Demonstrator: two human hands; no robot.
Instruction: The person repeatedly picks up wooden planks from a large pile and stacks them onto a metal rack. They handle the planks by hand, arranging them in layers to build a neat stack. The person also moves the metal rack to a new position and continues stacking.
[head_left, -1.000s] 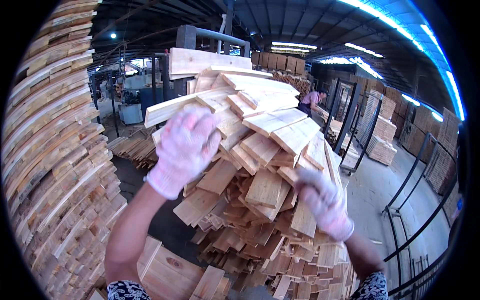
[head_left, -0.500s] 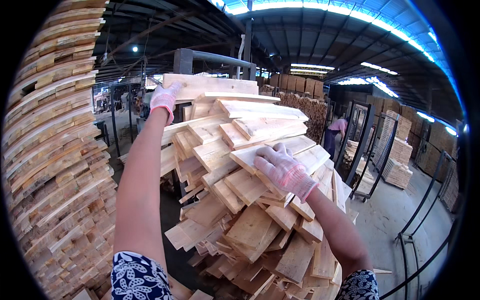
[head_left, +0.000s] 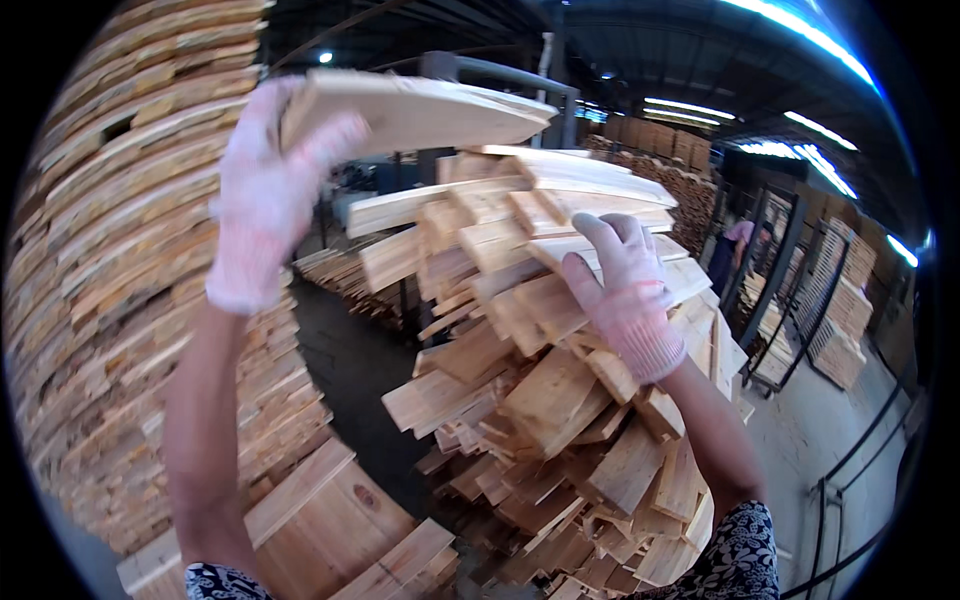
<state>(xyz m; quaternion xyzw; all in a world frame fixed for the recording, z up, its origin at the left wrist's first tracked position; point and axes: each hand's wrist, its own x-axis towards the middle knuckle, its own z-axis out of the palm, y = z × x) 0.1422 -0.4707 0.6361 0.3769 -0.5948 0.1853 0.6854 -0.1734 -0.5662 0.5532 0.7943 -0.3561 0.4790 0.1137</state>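
My left hand (head_left: 275,165), in a pale glove with a pink cuff, is closed around the near left end of a wooden board (head_left: 430,112). That board is lifted and reaches across above the heap, its far end at the right. Below it lies a loose heap of short, pale wooden boards (head_left: 540,400), crossing one another at many angles. Over the upper right of this heap is my right hand (head_left: 625,275), gloved alike, its fingers apart and bent over the boards. I see no board clasped in it; whether its fingertips touch wood I cannot tell.
A tall stack of boards (head_left: 150,280) rises on the left, with a low stack of wider boards (head_left: 330,510) at its foot. Behind the heap stands a dark metal frame (head_left: 510,75). To the right are a wheeled rack (head_left: 775,290), a person (head_left: 735,250) and curved metal bars (head_left: 850,470).
My left hand has lifted its board off the top of the heap, bringing it nearer and left. My right hand has loosened from a board, its fingers spreading. The view has swung left.
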